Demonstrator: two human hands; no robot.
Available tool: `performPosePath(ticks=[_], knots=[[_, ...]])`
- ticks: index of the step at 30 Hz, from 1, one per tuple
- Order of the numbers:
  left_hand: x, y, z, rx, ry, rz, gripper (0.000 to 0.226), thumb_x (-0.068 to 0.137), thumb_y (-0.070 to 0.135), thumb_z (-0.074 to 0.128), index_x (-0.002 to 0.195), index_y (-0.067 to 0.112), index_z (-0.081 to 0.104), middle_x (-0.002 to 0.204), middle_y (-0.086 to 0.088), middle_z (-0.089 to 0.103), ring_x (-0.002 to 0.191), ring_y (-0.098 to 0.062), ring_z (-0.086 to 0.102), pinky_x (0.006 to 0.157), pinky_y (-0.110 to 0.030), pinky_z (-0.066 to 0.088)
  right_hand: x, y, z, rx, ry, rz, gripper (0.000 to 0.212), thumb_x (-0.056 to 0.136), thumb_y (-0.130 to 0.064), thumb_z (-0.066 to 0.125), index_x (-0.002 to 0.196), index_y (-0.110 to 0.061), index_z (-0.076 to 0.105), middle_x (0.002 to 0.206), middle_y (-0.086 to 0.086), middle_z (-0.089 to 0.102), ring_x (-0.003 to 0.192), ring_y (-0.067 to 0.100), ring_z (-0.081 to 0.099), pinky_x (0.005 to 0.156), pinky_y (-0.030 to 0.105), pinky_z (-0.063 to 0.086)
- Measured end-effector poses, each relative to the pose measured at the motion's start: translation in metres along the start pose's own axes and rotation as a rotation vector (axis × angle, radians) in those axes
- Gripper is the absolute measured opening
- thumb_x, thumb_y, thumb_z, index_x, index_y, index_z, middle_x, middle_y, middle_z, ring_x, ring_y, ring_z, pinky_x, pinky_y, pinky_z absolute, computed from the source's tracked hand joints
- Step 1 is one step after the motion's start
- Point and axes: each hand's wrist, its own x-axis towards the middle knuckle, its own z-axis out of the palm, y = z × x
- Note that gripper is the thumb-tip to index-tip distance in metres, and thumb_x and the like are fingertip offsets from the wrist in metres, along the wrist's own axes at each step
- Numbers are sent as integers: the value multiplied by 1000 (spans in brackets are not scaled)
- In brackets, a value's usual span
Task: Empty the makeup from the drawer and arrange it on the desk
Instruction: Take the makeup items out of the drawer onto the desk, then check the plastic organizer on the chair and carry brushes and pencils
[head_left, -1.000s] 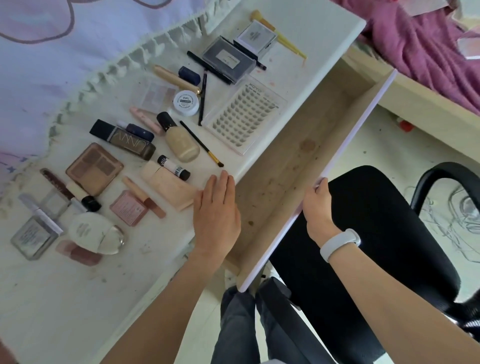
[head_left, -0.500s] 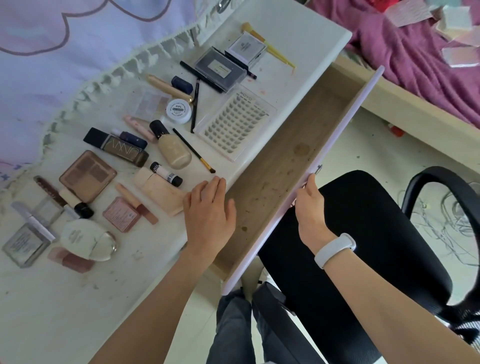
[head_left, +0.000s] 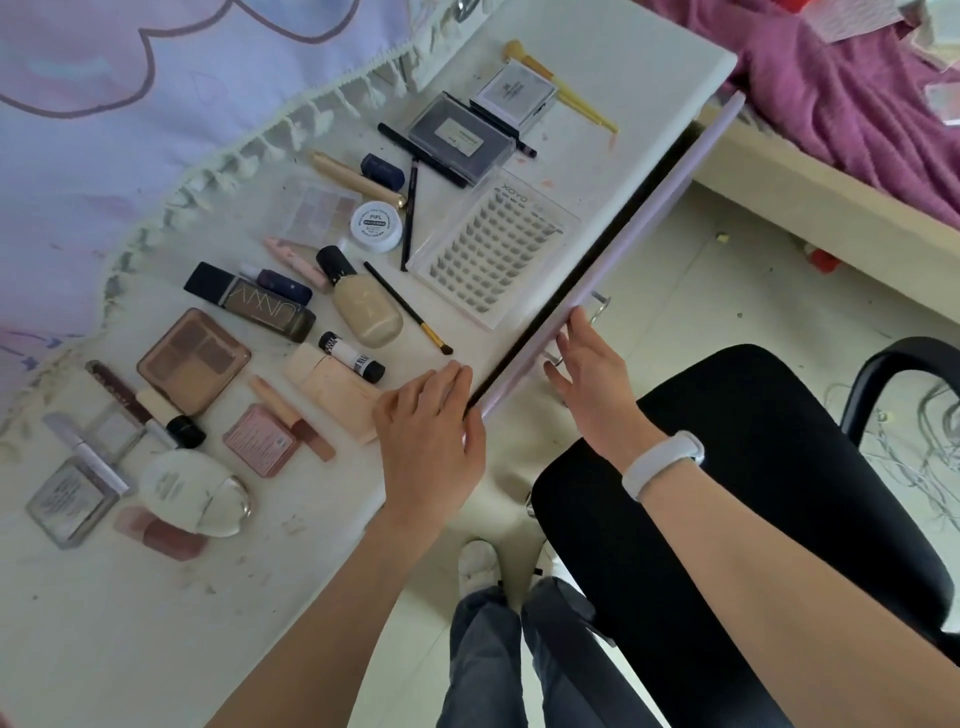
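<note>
The lilac drawer front (head_left: 639, 228) is nearly flush with the white desk (head_left: 156, 597); only a dark slit shows. My right hand (head_left: 587, 374) presses flat against the drawer front beside its metal handle (head_left: 600, 304). My left hand (head_left: 431, 441) rests palm down on the desk edge, fingers straight. Makeup lies spread on the desk: a lash tray (head_left: 488, 260), a foundation bottle (head_left: 363, 306), a brown palette (head_left: 192, 358), a pink compact (head_left: 260, 439), a white round jar (head_left: 376, 226), brushes and tubes.
A black office chair (head_left: 753, 493) stands right of my legs. A bed with a magenta blanket (head_left: 857, 104) lies at the upper right. A fringed lilac cloth (head_left: 130, 104) covers the desk's back. Cables (head_left: 914, 441) lie on the floor.
The drawer has slid in from wide open to almost shut, my right hand pushing its front. My left hand stayed on the desk edge.
</note>
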Motion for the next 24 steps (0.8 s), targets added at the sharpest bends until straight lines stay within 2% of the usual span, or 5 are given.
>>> performPosePath(ticks=[9, 12, 15, 20, 24], knots=[[-6, -7, 8, 55, 11, 74, 41, 81, 22, 50, 120, 13, 59, 122, -1, 60, 109, -17, 44, 87, -38, 29, 11, -1, 7, -62, -9, 5, 58, 93, 7, 25, 143, -21, 31, 147, -10, 34, 136, 9, 32, 109, 31, 30], [-8, -2, 8, 58, -18, 34, 42, 81, 20, 50, 121, 12, 59, 124, -1, 59, 111, -18, 43, 87, -39, 28, 12, 0, 5, -167, -11, 6, 56, 96, 3, 28, 144, -26, 29, 150, -10, 29, 135, 12, 34, 111, 32, 31], [-8, 1, 5, 53, -93, 6, 46, 78, 16, 63, 123, 11, 57, 126, -3, 58, 114, -20, 43, 89, -42, 30, 9, 4, 6, -318, -22, -19, 58, 96, 0, 30, 145, -30, 23, 151, -11, 25, 133, 17, 37, 109, 36, 34], [-16, 11, -20, -49, -238, -62, 54, 70, 11, 73, 121, 8, 56, 127, -11, 57, 119, -31, 52, 91, -50, 42, -34, 33, -4, -520, 58, -9, 46, 94, -2, 32, 138, -13, 40, 136, 5, 48, 124, 22, 46, 99, 28, 37], [-44, 25, -50, -181, -371, -13, 44, 82, 11, 59, 124, 10, 50, 127, -12, 52, 118, -33, 49, 92, -45, 42, -99, 54, -38, -676, 155, 27, 37, 97, -12, 36, 132, -13, 47, 128, 7, 56, 115, 20, 52, 101, 31, 39]])
